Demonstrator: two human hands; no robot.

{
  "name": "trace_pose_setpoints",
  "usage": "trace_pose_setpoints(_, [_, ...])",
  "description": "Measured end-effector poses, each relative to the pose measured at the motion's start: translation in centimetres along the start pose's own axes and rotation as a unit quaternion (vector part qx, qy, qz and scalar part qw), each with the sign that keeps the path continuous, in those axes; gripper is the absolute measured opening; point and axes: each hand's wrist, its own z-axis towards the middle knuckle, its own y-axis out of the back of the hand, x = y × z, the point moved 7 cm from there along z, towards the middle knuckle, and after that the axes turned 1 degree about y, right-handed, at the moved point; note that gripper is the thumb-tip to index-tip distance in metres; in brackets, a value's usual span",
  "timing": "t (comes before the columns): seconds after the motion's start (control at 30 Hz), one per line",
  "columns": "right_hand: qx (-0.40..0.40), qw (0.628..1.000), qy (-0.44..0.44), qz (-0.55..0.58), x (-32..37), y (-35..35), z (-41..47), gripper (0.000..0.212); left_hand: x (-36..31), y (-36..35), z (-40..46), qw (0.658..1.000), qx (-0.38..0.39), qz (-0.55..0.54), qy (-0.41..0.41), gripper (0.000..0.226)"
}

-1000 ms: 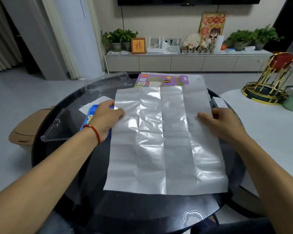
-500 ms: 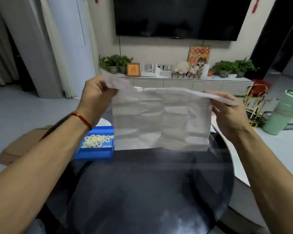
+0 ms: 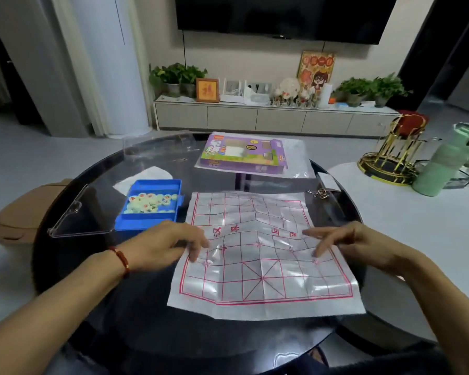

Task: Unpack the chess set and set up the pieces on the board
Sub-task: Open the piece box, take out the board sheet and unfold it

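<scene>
Head view: board sheet (image 3: 263, 255) lies grid-up under both hands on the black table (image 3: 136, 315). My left hand (image 3: 163, 246) and right hand (image 3: 347, 243) spread flat on its edges — pressing out creases, I judge. Blue tray (image 3: 149, 212) of pieces (image 3: 149, 203) just beyond my left hand — within reach.

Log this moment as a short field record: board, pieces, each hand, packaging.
board: paper sheet with red grid, printed side up, creased, flat on the black round table
pieces: round discs all in the blue tray, left of the sheet; none placed
left hand: fingers straight, at the sheet's left edge
right hand: fingers extended over the sheet's right side
packaging: purple box beyond the sheet
</scene>
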Motion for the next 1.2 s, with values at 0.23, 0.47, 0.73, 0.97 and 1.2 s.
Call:
trace_pose_setpoints(0.23, [-0.159,0.963,0.028,-0.214,1.1,0.6,2.2,0.026,-0.7,-0.2,1.0,0.996,0.017,0.065,0.050,0.040])
trace_pose_setpoints(0.47, [-0.079,0.896,0.027,-0.436,1.0,-5.8,8.9,0.073,-4.1,-3.3,7.6,0.981,-0.060,0.182,0.041,0.045])
trace_pose_setpoints(0.73, [-0.070,0.879,0.031,-0.471,-0.3,-5.0,11.2,0.077,0.8,-8.0,10.1,0.960,-0.018,0.237,0.150,0.063])
trace_pose_setpoints(0.97, [-0.147,0.889,-0.032,-0.433,-1.4,-1.4,14.6,0.080,1.3,-8.0,10.2,0.956,-0.027,0.244,0.159,0.064])
trace_pose_setpoints(1.2, [-0.200,0.870,-0.060,-0.446,-1.3,0.7,15.0,0.077,1.3,-7.8,10.3,0.957,0.018,0.225,0.181,0.067])
